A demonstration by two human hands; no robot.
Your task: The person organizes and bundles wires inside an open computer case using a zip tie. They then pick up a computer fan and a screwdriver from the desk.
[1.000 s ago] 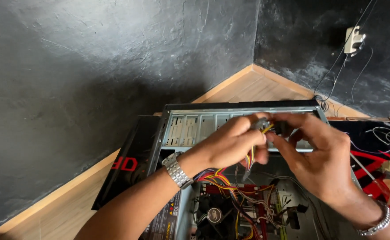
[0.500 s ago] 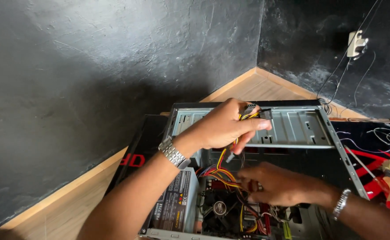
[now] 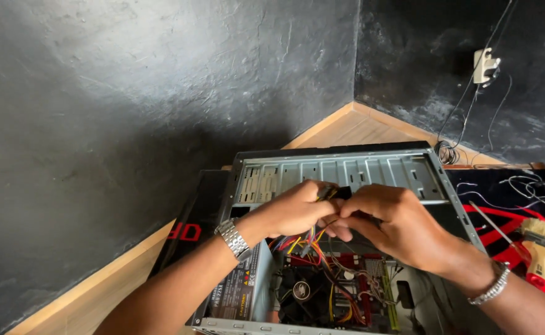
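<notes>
A black plug [image 3: 339, 192] on coloured wires [image 3: 306, 241] is pinched by the left hand [image 3: 297, 208] and right hand [image 3: 390, 220] at the frame's centre, above the open computer case [image 3: 340, 167]. Seemingly a connector is being handled; careful alignment would be needed next.

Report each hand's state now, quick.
Left hand: closed on the black connector of the coloured wire bundle.
Right hand: fingers pinched on the same connector, over the open computer case.
</notes>
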